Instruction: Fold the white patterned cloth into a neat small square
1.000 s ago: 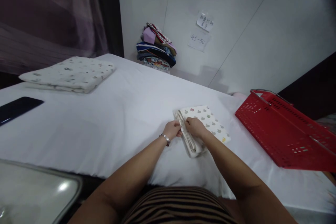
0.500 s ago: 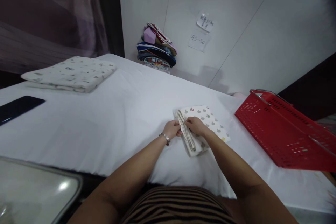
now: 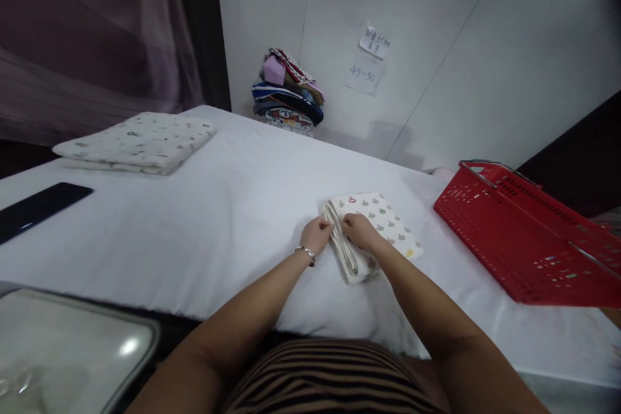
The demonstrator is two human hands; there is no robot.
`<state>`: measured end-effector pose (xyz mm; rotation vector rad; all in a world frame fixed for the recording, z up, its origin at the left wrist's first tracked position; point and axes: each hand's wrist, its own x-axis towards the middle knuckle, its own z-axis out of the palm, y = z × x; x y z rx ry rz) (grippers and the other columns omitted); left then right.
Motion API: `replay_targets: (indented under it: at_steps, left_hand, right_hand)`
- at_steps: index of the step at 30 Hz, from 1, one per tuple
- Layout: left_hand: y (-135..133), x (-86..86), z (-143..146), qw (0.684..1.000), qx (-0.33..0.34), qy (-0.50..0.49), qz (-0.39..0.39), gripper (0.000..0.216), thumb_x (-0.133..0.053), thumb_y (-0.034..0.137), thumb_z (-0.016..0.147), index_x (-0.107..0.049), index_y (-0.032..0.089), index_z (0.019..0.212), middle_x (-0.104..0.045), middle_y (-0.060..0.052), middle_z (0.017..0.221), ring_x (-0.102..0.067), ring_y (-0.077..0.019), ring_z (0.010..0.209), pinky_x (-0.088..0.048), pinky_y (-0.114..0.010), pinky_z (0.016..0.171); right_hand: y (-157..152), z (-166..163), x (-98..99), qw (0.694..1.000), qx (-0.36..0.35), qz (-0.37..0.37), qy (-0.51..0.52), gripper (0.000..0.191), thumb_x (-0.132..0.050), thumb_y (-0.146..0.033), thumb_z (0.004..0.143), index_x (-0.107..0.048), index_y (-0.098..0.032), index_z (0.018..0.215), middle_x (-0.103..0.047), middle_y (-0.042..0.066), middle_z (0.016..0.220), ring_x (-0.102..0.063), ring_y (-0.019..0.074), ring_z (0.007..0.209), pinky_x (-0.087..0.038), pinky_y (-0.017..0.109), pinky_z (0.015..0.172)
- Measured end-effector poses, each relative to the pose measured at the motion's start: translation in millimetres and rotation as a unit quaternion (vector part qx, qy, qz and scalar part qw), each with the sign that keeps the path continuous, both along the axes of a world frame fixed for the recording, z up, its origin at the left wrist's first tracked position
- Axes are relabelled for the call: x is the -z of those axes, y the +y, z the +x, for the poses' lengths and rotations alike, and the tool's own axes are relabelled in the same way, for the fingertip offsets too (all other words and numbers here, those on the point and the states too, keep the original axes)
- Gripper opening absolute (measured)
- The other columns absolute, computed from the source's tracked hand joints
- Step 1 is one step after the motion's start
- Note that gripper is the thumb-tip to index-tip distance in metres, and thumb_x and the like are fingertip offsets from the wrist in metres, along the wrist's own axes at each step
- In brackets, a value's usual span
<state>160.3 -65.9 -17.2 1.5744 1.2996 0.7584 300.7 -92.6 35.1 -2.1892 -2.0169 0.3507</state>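
A folded white cloth [image 3: 388, 223] printed with grey, red, green and yellow motifs lies in front of me on the white-covered table [image 3: 233, 220]. Its layered folds face left. My left hand [image 3: 316, 235], with a bracelet at the wrist, pinches the left edge of these folds. Across the folds from it, my right hand [image 3: 359, 231] has its fingers closed on the cloth's upper layers. The fingertips of both hands are partly hidden by the fabric.
Another folded patterned cloth [image 3: 138, 142] lies at the far left, with a black phone-like slab [image 3: 43, 207] nearer me. On the right stands a red plastic basket [image 3: 524, 239]. Stacked folded fabrics [image 3: 288, 90] sit beyond the far edge, below two wall notes [image 3: 371, 55].
My left hand's fingers have curled in closer at the fold edge. The right hand stays nearly in place on the cloth. The view has shifted slightly.
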Motion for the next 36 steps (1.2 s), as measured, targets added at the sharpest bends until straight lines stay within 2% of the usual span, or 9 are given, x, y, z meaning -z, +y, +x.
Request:
replay_targets:
  at_steps: [4, 9, 15, 17, 21, 26, 30, 36]
  left_hand:
    - [2, 2.9, 1, 0.999, 0.017, 0.030, 0.002, 0.010, -0.056, 0.028, 0.075, -0.058, 0.018, 0.074, -0.064, 0.000, 0.068, -0.058, -0.0106, 0.059, -0.043, -0.021, 0.058]
    - [3, 2.2, 1, 0.998, 0.026, 0.037, -0.045, 0.008, -0.053, 0.022, 0.074, -0.059, 0.018, 0.078, -0.063, 0.002, 0.064, -0.054, -0.0088, 0.046, -0.041, -0.021, 0.051]
    - [8, 0.4, 2, 0.998, 0.016, 0.059, -0.028, 0.008, -0.055, 0.020, 0.071, -0.061, 0.018, 0.075, -0.065, 0.001, 0.066, -0.057, -0.0109, 0.054, -0.041, -0.022, 0.055]
    - [7, -2.5, 1, 0.999, 0.003, 0.053, -0.013, 0.007, -0.057, 0.021, 0.070, -0.062, 0.018, 0.075, -0.065, 0.001, 0.069, -0.059, -0.0116, 0.061, -0.041, -0.022, 0.058]
    - [5, -13.0, 1, 0.998, -0.017, 0.055, 0.035, 0.008, -0.057, 0.021, 0.071, -0.063, 0.019, 0.076, -0.066, 0.000, 0.074, -0.060, -0.0125, 0.072, -0.040, -0.021, 0.062]
    - [8, -23.1, 4, 0.990, 0.009, 0.140, 0.022, 0.023, -0.059, 0.042, 0.071, -0.064, 0.019, 0.071, -0.067, -0.002, 0.075, -0.059, -0.0161, 0.073, -0.038, -0.024, 0.060]
    - [10, -23.5, 6, 0.980, 0.013, 0.196, 0.018, 0.027, -0.061, 0.046, 0.069, -0.065, 0.019, 0.069, -0.068, -0.006, 0.076, -0.061, -0.0183, 0.074, -0.038, -0.024, 0.059]
    - [13, -23.2, 8, 0.975, 0.032, 0.221, 0.006, 0.025, -0.060, 0.042, 0.068, -0.066, 0.019, 0.064, -0.067, -0.007, 0.071, -0.061, -0.0183, 0.070, -0.038, -0.024, 0.056]
  right_hand:
    - [4, -10, -4.8, 0.996, 0.011, -0.053, -0.072, 0.024, -0.046, -0.030, 0.081, -0.064, -0.015, 0.086, -0.067, 0.011, 0.087, -0.060, 0.0191, 0.079, -0.036, 0.024, 0.060]
    - [9, -23, -11.1, 0.989, 0.022, -0.099, -0.103, 0.034, -0.052, -0.034, 0.078, -0.063, -0.013, 0.102, -0.065, 0.015, 0.101, -0.061, 0.0232, 0.090, -0.041, 0.026, 0.068]
    - [10, -27, -13.1, 0.989, 0.031, -0.102, -0.100, 0.031, -0.055, -0.032, 0.077, -0.063, -0.012, 0.098, -0.065, 0.016, 0.102, -0.061, 0.0227, 0.091, -0.042, 0.025, 0.069]
    - [10, -21, -13.7, 0.992, 0.022, -0.090, -0.080, 0.024, -0.053, -0.028, 0.076, -0.064, -0.013, 0.091, -0.066, 0.014, 0.096, -0.061, 0.0210, 0.087, -0.041, 0.023, 0.067]
    - [6, -4, -14.3, 0.997, 0.029, -0.074, 0.008, 0.017, -0.051, -0.024, 0.077, -0.064, -0.013, 0.078, -0.066, 0.007, 0.072, -0.060, 0.0143, 0.067, -0.037, 0.020, 0.058]
    - [3, 5, -11.3, 0.993, 0.039, -0.057, 0.100, 0.014, -0.050, -0.021, 0.075, -0.061, -0.014, 0.074, -0.057, 0.000, 0.051, -0.052, 0.0101, 0.047, -0.034, 0.019, 0.049]
    - [2, 8, -5.4, 0.983, 0.051, -0.058, 0.165, 0.011, -0.049, -0.019, 0.074, -0.059, -0.015, 0.074, -0.051, -0.004, 0.043, -0.048, 0.0089, 0.039, -0.034, 0.018, 0.044]
    - [1, 10, 1.9, 0.968, 0.065, -0.052, 0.237, 0.007, -0.049, -0.016, 0.072, -0.056, -0.015, 0.073, -0.048, -0.005, 0.041, -0.044, 0.0079, 0.035, -0.033, 0.017, 0.039]
